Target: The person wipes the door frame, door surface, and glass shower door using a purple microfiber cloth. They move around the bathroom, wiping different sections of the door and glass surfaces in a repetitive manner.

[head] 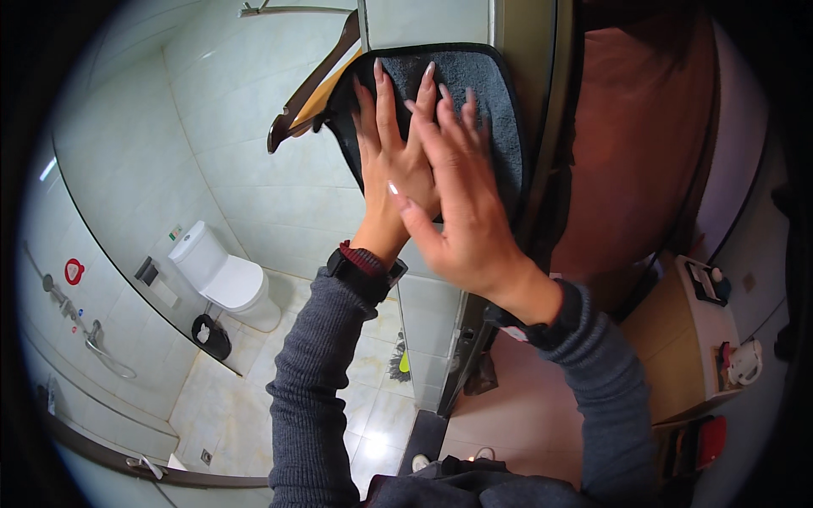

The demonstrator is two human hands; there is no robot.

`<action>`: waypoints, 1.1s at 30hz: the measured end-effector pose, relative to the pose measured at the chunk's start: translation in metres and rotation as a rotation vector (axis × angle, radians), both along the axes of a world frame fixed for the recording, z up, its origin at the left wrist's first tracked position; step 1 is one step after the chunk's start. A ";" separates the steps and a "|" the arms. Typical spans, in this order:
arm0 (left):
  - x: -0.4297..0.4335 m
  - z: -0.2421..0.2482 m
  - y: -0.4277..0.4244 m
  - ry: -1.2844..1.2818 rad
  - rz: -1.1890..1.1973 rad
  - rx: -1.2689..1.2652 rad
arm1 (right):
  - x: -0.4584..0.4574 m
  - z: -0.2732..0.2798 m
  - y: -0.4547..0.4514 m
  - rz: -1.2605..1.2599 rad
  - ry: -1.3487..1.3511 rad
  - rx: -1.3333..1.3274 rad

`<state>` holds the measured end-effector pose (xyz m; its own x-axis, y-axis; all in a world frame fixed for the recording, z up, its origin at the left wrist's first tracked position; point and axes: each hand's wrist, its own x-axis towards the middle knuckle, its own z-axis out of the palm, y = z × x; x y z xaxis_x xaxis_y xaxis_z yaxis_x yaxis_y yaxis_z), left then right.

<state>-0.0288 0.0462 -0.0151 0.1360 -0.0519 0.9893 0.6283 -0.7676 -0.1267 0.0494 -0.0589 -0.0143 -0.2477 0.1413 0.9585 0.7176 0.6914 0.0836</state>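
A dark grey cloth (492, 82) with a black edging lies flat against the tiled wall in front of me. My left hand (397, 152) rests on it, palm down, fingers spread. Over the right side of that hand is my right hand (460, 184), its fingers apart and slightly blurred, partly covering the left; whether its fingertips touch the cloth I cannot tell. Neither hand is seen gripping anything. A dark brown clothes hanger (317, 82) with something yellow behind it sticks out left of the cloth.
A white toilet (235, 282) and a black waste bin (211, 336) stand at the left, near a glass partition (127, 260). A dark door frame (546, 82) runs along the right. Beyond it are a wooden cabinet (667, 343) and a white kettle (744, 363).
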 end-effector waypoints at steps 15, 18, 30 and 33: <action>-0.004 -0.092 0.021 0.216 0.202 -0.205 | 0.009 -0.062 0.013 -0.528 -0.198 -0.125; -0.005 -0.184 -0.003 0.201 0.145 -0.177 | 0.002 -0.131 -0.010 -0.518 -0.245 -0.501; -0.012 -0.119 0.017 0.179 -0.021 -0.121 | 0.006 -0.091 0.007 -0.572 -0.152 -0.162; -0.011 -0.171 0.016 0.064 -0.144 -0.341 | -0.004 -0.132 0.008 -0.588 -0.077 -0.360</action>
<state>-0.0398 0.0623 -0.1859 0.2139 0.2562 0.9427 0.5102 -0.8522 0.1159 0.0452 -0.0506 -0.1463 -0.0977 0.5788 0.8096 0.9829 0.1835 -0.0126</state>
